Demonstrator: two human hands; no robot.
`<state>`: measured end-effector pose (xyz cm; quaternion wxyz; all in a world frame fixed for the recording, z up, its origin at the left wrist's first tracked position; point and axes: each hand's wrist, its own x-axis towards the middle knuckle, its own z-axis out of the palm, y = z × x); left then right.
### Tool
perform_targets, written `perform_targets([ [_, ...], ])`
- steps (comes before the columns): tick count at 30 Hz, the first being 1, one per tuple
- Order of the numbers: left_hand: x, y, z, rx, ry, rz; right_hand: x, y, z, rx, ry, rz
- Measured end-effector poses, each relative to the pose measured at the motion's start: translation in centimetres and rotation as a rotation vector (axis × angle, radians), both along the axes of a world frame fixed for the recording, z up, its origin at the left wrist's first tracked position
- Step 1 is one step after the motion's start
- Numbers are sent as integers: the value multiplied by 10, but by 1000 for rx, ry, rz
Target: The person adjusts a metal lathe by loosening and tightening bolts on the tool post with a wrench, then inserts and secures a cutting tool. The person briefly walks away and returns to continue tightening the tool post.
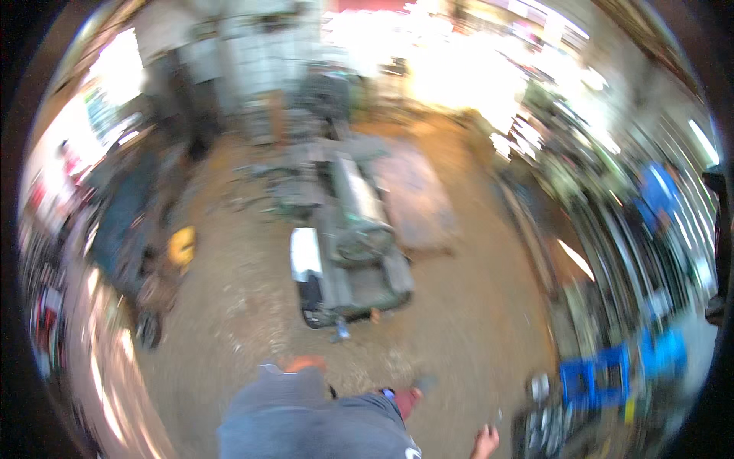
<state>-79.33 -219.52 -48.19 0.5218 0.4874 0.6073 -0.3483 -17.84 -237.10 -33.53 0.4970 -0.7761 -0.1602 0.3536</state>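
Although motion blur softens the whole view, one long grey machine can be made out lying on the sandy workshop floor in the middle of the picture. Its long axis runs from the near end, just ahead of the person, away toward the bright doorway at the top, leaning slightly left as it recedes. A single pale cylinder lies along that same axis on top of it, and one white panel sits against its left flank.

Only one hand shows: the right hand, low at the bottom edge, well apart from the machine. It touches nothing that can be seen; whether its fingers are spread or curled is lost in the blur, so I cannot tell. The left hand is out of sight below the person's grey shirt.

One yellow object lies on the floor to the left. Two blue crates stand to the right, near a cluttered rack.
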Motion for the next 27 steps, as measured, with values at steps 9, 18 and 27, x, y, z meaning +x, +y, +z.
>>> perform_targets([
  [9,348,204,14,539,-436,-444,84,135,29,-420,-20,245],
  [18,569,417,158,702,-823,-125,210,392,26,-390,54,354],
  [27,470,536,23,851,29,384,371,667,9,-406,67,534],
])
